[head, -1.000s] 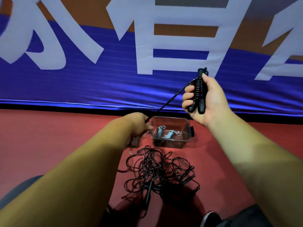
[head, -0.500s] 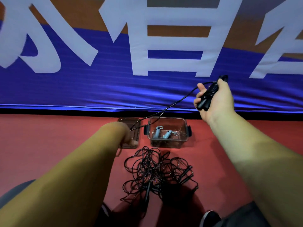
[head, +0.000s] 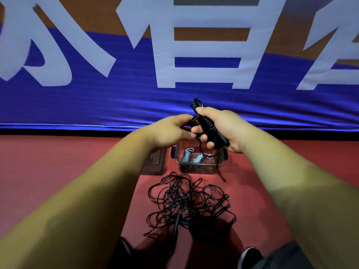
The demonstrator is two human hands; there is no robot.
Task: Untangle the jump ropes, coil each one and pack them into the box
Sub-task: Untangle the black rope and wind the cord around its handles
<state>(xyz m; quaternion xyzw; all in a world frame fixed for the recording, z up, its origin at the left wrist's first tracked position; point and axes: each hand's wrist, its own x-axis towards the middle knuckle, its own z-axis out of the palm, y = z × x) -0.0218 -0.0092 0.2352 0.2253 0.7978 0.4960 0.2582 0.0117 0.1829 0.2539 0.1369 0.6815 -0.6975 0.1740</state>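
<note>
Red floor [head: 58, 162] fills the lower half of the head view, and a blue and orange banner [head: 136, 105] with large white characters hangs behind it across the top. At the centre of the frame, raised in front of the banner's bottom edge, the right hand [head: 223, 129] has its grip clamped on a wound rope [head: 208, 126]: black cord turned many times round two black handles held side by side. A loose end [head: 219, 171] hangs from the bundle down past the right side of the box [head: 194, 169]. The left hand [head: 171, 131] meets the bundle from the left with curled fingers at the cord. Whether its grip actually pinches the cord I cannot tell, since the fingertips are turned away. The clear box sits on the floor just below the hands and holds a grey-handled rope [head: 187, 155]. Its lid [head: 155, 162] lies just left of it. Lower centre, near the box, a black tangle [head: 186, 202] of rope and handles lies untouched, and a shoe [head: 250, 257] shows at the bottom edge. The step in hand looks like finishing this coil. The next move would call for securing the loose end so the turns stay put, then lowering the bundle into the box.
</note>
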